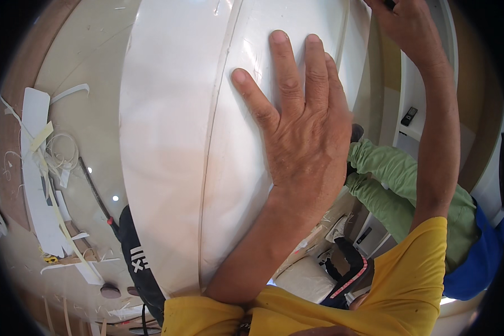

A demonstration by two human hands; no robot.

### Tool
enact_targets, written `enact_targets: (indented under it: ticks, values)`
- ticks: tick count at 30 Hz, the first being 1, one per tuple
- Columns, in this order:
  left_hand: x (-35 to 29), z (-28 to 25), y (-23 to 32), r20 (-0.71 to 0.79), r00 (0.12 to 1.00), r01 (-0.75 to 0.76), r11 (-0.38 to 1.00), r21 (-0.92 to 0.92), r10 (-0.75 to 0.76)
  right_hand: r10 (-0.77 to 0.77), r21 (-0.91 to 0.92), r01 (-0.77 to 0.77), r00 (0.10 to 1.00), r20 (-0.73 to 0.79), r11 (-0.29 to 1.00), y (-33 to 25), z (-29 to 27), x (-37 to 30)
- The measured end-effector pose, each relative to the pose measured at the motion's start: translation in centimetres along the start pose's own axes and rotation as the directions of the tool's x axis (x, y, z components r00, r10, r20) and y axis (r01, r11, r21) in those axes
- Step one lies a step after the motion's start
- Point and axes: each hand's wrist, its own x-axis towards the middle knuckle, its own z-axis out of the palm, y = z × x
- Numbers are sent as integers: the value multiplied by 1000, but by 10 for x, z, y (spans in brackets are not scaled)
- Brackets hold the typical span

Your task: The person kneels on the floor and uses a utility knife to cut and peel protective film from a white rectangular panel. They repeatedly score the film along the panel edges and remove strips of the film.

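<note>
L hand flat on white panel, R hand raised

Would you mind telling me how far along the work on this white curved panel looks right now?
Looks done: the white curved panel already carries a thin strip down its seam, and offcut strips lie on the floor. In hand: the left hand presses flat on the panel, while the right hand reaches to its upper edge, fingers cut off by the frame. What is left cannot be judged.
</note>
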Motion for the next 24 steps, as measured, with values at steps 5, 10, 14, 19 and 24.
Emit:
enact_targets:
  ticks: [5,10,14,19,24]
  values:
    - [0,-1,0,0,1000,9,1000,2,-9,-37,-12,37,999,-21,999,11,8,-1]
    - [0,-2,0,-1,1000,11,1000,2,-11,-98,-72,94,994,-44,993,-12,2,-4]
    - [0,-2,0,-4,1000,0,1000,4,0,-123,-37,121,988,-88,992,11,14,-2]
    - [0,-2,-1,-29,1000,3,999,-32,-4,-118,-144,104,989,-89,984,1,14,0]
    - [0,-3,-1,-12,1000,6,999,-45,-7,-167,-198,151,984,-68,968,-8,11,2]
